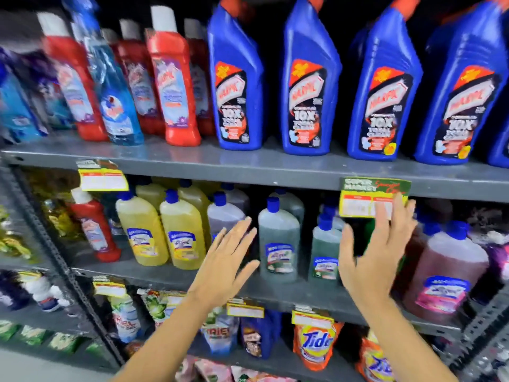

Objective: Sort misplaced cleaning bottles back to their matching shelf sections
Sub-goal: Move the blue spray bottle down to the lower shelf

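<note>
- A person's left hand (230,260) and right hand (377,252) are raised before the middle shelf (275,292) of a supermarket cleaning aisle, fingers (242,230) spread wide and grasping nothing on either side.
- The hands flank two grey-green bottles (278,244), neither hand visibly touching them; the right hand partly covers a yellow price tag (366,202) hanging from the top shelf (248,161).
- Stock is grouped by colour and kind: blue toilet-cleaner bottles (237,86) along the top right, red bottles (176,86) to their left, yellow bottles (181,232) below.
- Two items look out of place. A pale blue bottle (115,86) stands among the red ones up top, and a lone red bottle (95,227) stands at the far left of the middle shelf, just beside the yellow row.
- That red bottle probably belongs with its match on the shelf above; the open hands suggest a pause to survey before reaching for a stray.
- Detergent pouches (316,343) fill the lowest shelf, apart from the bottles.
</note>
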